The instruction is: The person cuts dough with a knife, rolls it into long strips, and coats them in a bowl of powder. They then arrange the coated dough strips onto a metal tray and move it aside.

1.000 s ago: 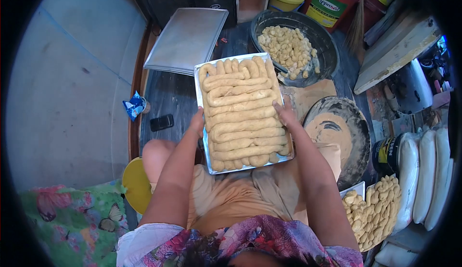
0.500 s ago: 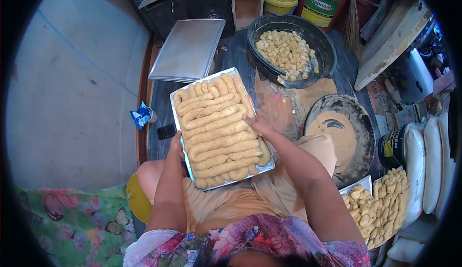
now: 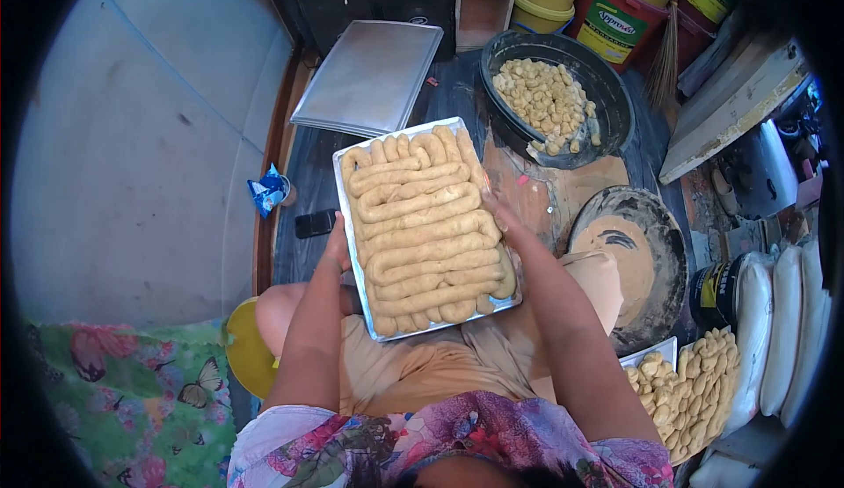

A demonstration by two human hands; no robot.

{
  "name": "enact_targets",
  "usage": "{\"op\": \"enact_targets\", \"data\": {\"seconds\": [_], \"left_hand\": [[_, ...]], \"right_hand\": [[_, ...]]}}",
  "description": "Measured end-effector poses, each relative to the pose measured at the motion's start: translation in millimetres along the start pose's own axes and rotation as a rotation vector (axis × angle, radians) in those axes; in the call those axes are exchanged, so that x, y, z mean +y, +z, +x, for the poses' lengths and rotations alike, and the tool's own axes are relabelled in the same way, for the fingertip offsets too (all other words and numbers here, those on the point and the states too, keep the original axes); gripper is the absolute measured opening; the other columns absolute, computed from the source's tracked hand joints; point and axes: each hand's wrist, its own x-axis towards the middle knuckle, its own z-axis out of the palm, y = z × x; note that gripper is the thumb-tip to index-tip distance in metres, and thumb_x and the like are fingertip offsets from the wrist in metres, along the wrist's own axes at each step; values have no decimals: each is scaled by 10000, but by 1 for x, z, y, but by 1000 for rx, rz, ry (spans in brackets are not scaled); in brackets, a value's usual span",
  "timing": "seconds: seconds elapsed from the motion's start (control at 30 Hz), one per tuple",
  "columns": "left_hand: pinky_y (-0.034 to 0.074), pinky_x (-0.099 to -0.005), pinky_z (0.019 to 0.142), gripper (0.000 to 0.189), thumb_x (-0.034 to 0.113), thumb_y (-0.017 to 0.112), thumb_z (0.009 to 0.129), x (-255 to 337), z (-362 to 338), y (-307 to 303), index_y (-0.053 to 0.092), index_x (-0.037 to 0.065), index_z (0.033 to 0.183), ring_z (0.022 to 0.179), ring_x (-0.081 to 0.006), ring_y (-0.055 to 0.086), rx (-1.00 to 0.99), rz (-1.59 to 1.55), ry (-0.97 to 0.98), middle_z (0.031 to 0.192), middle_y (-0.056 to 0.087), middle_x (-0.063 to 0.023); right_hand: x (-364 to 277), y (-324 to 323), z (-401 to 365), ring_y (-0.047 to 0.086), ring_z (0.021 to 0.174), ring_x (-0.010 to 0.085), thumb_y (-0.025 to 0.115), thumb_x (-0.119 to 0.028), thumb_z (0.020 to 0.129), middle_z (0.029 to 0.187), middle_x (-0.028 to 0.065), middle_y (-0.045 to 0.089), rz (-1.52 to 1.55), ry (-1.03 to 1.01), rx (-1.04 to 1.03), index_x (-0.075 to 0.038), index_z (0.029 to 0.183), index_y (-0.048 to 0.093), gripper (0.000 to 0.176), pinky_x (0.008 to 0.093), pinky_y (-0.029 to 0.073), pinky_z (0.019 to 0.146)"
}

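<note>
A metal tray (image 3: 340,174) is held over my lap, slightly tilted. On it a long rope of dough (image 3: 422,235) is folded back and forth in rows, with shorter lengths at its far and near ends. My left hand (image 3: 337,244) grips the tray's left side, its fingers partly hidden beneath. On the opposite side, my right hand (image 3: 498,213) is closed around the tray's right edge, with its fingertips mostly out of sight.
Stacked flat trays (image 3: 369,75) lie ahead. A black basin (image 3: 615,105) holds dough pieces; another dusty basin (image 3: 673,259) sits at my right knee. Trays of shaped dough (image 3: 703,391) and white sacks (image 3: 756,330) are right. A phone (image 3: 315,224) and a blue packet (image 3: 266,191) lie left.
My right hand has shifted from over the dough's edge to the tray's right side. The whole scene slides rightward in view, as the camera turns. The left hand keeps its hold.
</note>
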Motion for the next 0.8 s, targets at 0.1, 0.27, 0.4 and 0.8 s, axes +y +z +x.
{"op": "enact_targets", "data": {"seconds": [0.1,0.27,0.4,0.8], "left_hand": [[354,-440,1052,764,646,225,910,-1,3,-9,365,65,1384,1245,-329,446,-9,-18,-4,1375,433,-174],[372,-460,1032,716,616,247,927,-8,14,-15,385,71,1370,1223,-334,469,153,-31,3,1351,459,-176],[381,-463,1022,688,596,273,933,-9,16,-17,406,67,1353,1202,-332,491,195,-25,34,1328,484,-171],[344,-429,1039,676,551,334,943,14,-18,-12,316,59,1406,1275,-303,405,285,82,110,1408,388,-169]], "right_hand": [[10,-4,20,550,1110,273,533,-587,849,1251,172,529,194,62,-147,-10,1349,373,780,405,457,919],[6,0,31,584,1058,256,479,-574,887,1203,160,568,153,159,-140,-15,1316,434,706,405,474,892],[-12,6,9,580,1061,265,481,-571,888,1227,167,549,96,142,-94,-10,1316,422,708,401,497,856],[17,21,25,563,1077,296,506,-520,898,1243,208,503,183,183,-151,-1,1344,324,708,435,507,845]]}}
